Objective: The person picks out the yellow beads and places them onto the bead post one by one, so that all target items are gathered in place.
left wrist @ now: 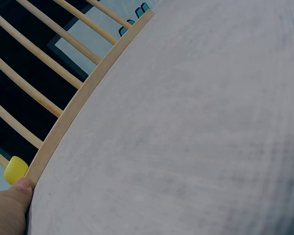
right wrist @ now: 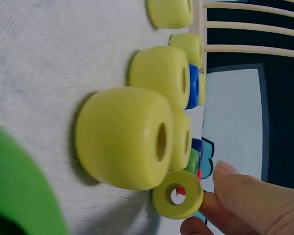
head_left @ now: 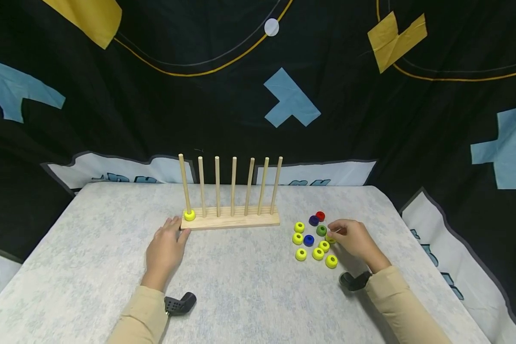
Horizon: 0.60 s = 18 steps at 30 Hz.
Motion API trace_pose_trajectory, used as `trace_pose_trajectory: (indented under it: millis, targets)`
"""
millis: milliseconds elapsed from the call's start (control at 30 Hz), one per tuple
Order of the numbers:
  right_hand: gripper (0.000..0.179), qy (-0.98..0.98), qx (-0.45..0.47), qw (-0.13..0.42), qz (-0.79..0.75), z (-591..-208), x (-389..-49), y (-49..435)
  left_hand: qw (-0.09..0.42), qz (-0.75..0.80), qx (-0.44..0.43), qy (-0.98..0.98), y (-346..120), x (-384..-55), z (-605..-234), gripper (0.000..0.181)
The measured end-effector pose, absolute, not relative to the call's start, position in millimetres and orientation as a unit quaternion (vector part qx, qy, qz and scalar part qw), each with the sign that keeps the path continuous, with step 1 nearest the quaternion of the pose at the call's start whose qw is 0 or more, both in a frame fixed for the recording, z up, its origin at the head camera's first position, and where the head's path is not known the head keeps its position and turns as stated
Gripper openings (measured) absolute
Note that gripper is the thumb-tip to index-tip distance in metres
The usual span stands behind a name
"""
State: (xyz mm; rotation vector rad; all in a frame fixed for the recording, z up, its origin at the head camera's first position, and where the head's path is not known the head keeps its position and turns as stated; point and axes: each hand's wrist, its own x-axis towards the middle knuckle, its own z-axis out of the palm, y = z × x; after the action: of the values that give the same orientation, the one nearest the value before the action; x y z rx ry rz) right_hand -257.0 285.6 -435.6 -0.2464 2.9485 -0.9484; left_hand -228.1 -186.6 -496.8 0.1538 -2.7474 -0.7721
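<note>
A wooden peg rack (head_left: 230, 220) with several upright dowels stands toward the back of the table. One yellow bead (head_left: 189, 215) sits at the foot of its leftmost dowel. My left hand (head_left: 165, 248) holds the rack's left end, its thumb (left wrist: 22, 188) against the front corner. To the right of the rack, my right hand (head_left: 356, 240) pinches a tilted yellow bead (right wrist: 178, 195) at the edge of a loose bead group. Beside it lie a green bead (head_left: 321, 231), a dark blue bead (head_left: 313, 220) and a red bead (head_left: 320, 216).
Several more yellow beads (head_left: 318, 253) and a blue bead (head_left: 308, 240) lie loose on the pale table (head_left: 241, 286). Close to the right wrist camera is a large green rounded thing (right wrist: 19, 186), partly cut off. Black patterned cloth (head_left: 223, 105) hangs behind the table.
</note>
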Motion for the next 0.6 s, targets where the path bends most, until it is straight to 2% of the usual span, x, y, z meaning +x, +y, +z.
trace_pose_trajectory:
  millis: [167,600]
  targets:
    - [0.018,0.95,-0.086,0.005,-0.301,-434.1,-258.4,286.5,0.148,-0.266,0.051,-0.951,-186.8,-231.5,-492.4,0.054]
    - [0.027,0.954,-0.078,0.025,-0.29,-444.8,-257.0,290.0,0.142,-0.269,0.052,-0.951,-187.5,-228.8,-497.4,0.054]
